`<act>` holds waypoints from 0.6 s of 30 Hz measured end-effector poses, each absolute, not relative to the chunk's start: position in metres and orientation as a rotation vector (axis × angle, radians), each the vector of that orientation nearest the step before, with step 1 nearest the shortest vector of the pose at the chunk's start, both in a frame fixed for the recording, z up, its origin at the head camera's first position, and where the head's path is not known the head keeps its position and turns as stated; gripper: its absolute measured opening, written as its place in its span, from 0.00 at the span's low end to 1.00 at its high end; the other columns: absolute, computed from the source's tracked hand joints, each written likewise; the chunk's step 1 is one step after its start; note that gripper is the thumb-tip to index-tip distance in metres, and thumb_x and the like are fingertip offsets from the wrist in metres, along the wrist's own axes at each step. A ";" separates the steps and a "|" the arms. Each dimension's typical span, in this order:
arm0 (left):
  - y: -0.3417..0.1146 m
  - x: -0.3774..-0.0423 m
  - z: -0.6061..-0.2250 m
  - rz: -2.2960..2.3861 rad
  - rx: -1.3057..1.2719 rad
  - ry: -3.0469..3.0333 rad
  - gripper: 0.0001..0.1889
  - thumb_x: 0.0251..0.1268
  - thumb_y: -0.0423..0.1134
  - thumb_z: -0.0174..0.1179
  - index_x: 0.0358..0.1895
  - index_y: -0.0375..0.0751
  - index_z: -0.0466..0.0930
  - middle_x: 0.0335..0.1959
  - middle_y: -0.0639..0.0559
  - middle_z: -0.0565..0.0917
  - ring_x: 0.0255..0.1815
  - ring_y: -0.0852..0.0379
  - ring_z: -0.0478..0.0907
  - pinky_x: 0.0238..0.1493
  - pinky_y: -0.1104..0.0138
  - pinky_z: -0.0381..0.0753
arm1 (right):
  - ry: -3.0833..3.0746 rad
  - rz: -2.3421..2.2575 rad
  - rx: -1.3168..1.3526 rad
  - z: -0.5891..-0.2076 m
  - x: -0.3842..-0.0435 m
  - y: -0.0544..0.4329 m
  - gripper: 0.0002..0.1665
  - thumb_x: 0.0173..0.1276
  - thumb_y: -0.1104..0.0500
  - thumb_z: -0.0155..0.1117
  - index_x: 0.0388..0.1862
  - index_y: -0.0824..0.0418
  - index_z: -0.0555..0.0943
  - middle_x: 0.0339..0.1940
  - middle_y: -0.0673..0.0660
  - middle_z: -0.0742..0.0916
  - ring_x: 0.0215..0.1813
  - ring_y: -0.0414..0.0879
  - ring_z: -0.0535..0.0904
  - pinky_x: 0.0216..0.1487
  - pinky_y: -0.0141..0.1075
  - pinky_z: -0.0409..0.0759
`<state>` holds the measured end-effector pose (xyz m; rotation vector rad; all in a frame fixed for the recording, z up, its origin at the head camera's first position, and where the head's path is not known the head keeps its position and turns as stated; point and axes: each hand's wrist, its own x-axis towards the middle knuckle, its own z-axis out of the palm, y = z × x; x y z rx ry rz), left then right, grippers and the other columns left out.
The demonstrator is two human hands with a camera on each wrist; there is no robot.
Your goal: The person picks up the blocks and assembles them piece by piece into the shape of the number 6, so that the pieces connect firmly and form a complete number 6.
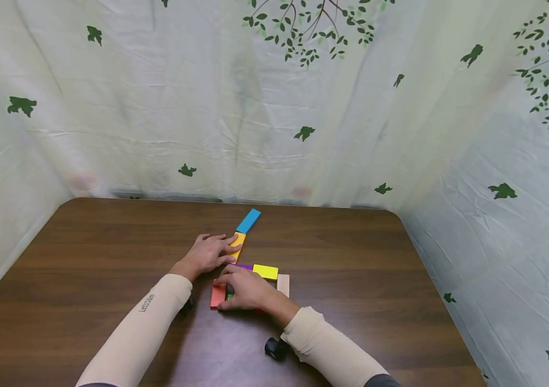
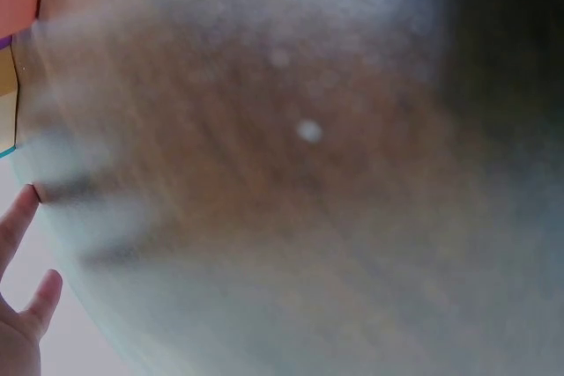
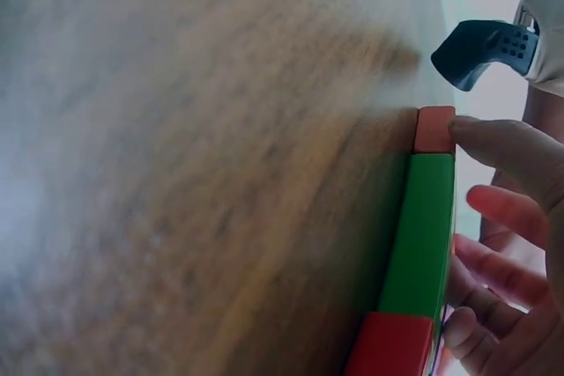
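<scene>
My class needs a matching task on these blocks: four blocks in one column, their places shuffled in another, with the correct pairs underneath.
Blocks
1. Blue block
2. Amber block
3. Pale wooden block
4. Green block

Places
A. Next to the bright yellow block
B. Between the coral block and the red block
C. Farthest from the person
D. Touched by the left hand

Right pairs: 1-C, 2-D, 3-A, 4-B
</scene>
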<state>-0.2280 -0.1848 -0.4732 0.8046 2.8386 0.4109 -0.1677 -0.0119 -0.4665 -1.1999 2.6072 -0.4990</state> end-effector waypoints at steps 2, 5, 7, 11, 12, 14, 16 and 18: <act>-0.185 -0.228 -0.474 0.411 0.803 2.838 0.24 0.65 0.48 0.60 0.64 0.48 0.75 0.71 0.44 0.66 0.69 0.36 0.63 0.62 0.36 0.54 | 2.601 -0.517 -1.217 -0.467 -0.168 -0.011 0.31 0.57 0.43 0.73 0.58 0.52 0.81 0.52 0.47 0.80 0.50 0.36 0.74 0.50 0.24 0.72; -0.185 -0.228 -0.474 0.414 0.804 2.838 0.24 0.66 0.47 0.60 0.64 0.48 0.75 0.71 0.45 0.67 0.69 0.36 0.63 0.62 0.36 0.54 | 2.593 -0.559 -1.250 -0.466 -0.168 -0.007 0.30 0.57 0.44 0.73 0.58 0.52 0.81 0.51 0.47 0.79 0.48 0.36 0.74 0.48 0.23 0.72; -0.184 -0.229 -0.475 0.414 0.809 2.837 0.24 0.66 0.48 0.59 0.65 0.48 0.75 0.71 0.45 0.67 0.69 0.36 0.63 0.62 0.36 0.54 | 2.590 -0.589 -1.269 -0.465 -0.169 -0.003 0.30 0.57 0.44 0.73 0.57 0.53 0.82 0.50 0.47 0.80 0.47 0.36 0.74 0.47 0.23 0.71; -0.183 -0.229 -0.474 0.407 0.821 2.836 0.25 0.66 0.49 0.59 0.65 0.48 0.74 0.71 0.45 0.67 0.69 0.35 0.63 0.62 0.36 0.55 | 2.573 -0.635 -1.276 -0.461 -0.170 0.006 0.27 0.56 0.47 0.75 0.54 0.54 0.83 0.49 0.48 0.81 0.46 0.38 0.76 0.48 0.23 0.72; -0.183 -0.229 -0.474 0.411 0.822 2.835 0.25 0.66 0.49 0.59 0.65 0.48 0.74 0.71 0.45 0.67 0.69 0.35 0.63 0.62 0.36 0.55 | 2.566 -0.643 -1.273 -0.460 -0.170 0.008 0.27 0.56 0.48 0.75 0.54 0.55 0.83 0.49 0.48 0.82 0.46 0.38 0.76 0.48 0.23 0.72; -0.183 -0.229 -0.473 0.412 0.824 2.835 0.25 0.65 0.49 0.59 0.64 0.48 0.75 0.71 0.45 0.67 0.69 0.35 0.63 0.62 0.36 0.55 | 2.543 -0.657 -1.265 -0.459 -0.171 0.011 0.25 0.56 0.49 0.75 0.53 0.56 0.83 0.47 0.48 0.83 0.45 0.39 0.77 0.47 0.22 0.72; -0.183 -0.228 -0.473 0.415 0.818 2.834 0.25 0.65 0.49 0.59 0.64 0.48 0.75 0.71 0.45 0.67 0.69 0.35 0.63 0.62 0.36 0.55 | 2.505 -0.689 -1.260 -0.458 -0.171 0.014 0.25 0.56 0.51 0.76 0.51 0.57 0.83 0.45 0.49 0.84 0.43 0.40 0.78 0.44 0.22 0.72; -0.184 -0.228 -0.473 0.408 0.810 2.833 0.25 0.65 0.49 0.59 0.65 0.48 0.74 0.71 0.45 0.67 0.69 0.35 0.63 0.62 0.36 0.55 | 2.477 -0.702 -1.248 -0.459 -0.170 0.017 0.24 0.56 0.52 0.76 0.51 0.58 0.83 0.44 0.49 0.84 0.41 0.39 0.77 0.44 0.22 0.72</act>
